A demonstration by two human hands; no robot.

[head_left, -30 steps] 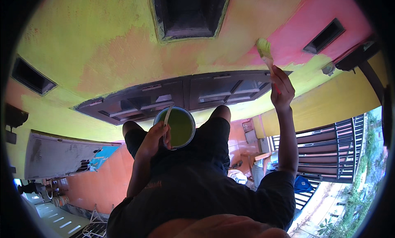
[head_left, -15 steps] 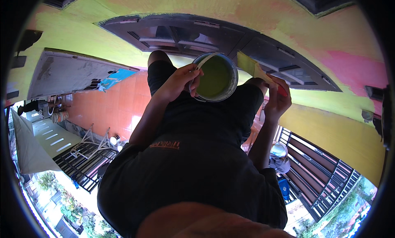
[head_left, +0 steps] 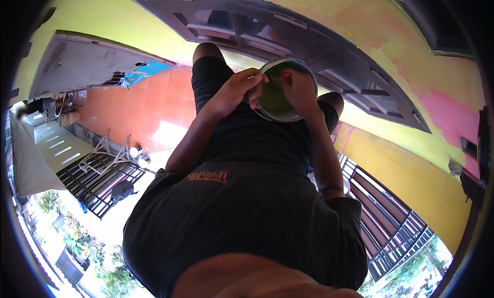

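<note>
A round bucket (head_left: 282, 118) of green paint (head_left: 271, 97) is in front of me at about knee level. My left hand (head_left: 235, 93) is closed on its left rim, with the fingers curled over the edge. My right hand (head_left: 302, 94) reaches in over the right side of the bucket. It is closed around the red handle (head_left: 287, 77) of what looks like a paintbrush. Its working end is hidden by the hand and the bucket.
A yellow-green wall (head_left: 355, 15) with a pink patch (head_left: 445, 115) stands ahead, holding a dark framed window (head_left: 319, 43). Orange floor tiles (head_left: 149, 105) lie to the left, with small cans (head_left: 136, 151) and a metal stand (head_left: 105, 156). A slatted railing (head_left: 383, 215) is at the right.
My right hand has moved left from beside the wall into the bucket, bringing the brush with it. The bucket has shifted slightly right in view, still in my left hand.
</note>
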